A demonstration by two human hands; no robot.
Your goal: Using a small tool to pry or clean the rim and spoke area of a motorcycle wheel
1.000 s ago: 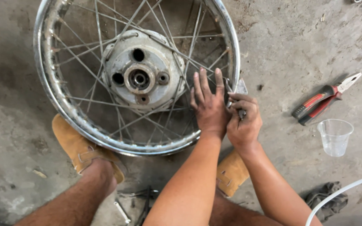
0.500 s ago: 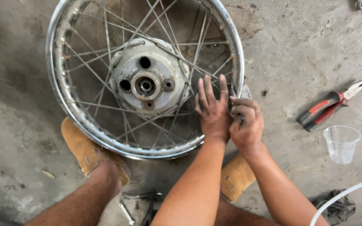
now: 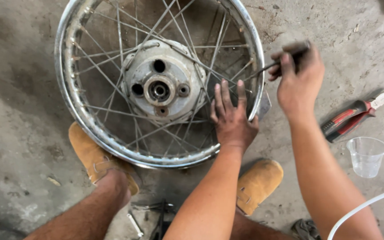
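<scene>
Pliers [image 3: 356,114], cup [image 3: 366,156] right of wheel [image 3: 112,146] (on floor).

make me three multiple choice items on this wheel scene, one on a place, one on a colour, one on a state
1. Where are the pliers?
A. on the concrete floor, right of the spoked wheel
B. inside the wheel
C. in the left hand

2. What colour are the plier handles?
A. blue
B. red and black
C. yellow

3. How is the left hand?
A. clenched in a fist
B. lifted clear
C. flat, fingers spread on the spokes

Answers: 1 A, they lie on the floor above the clear plastic cup. 2 B, the grips show red and black. 3 C, its palm rests by the rim while the right hand holds a thin tool.
</scene>
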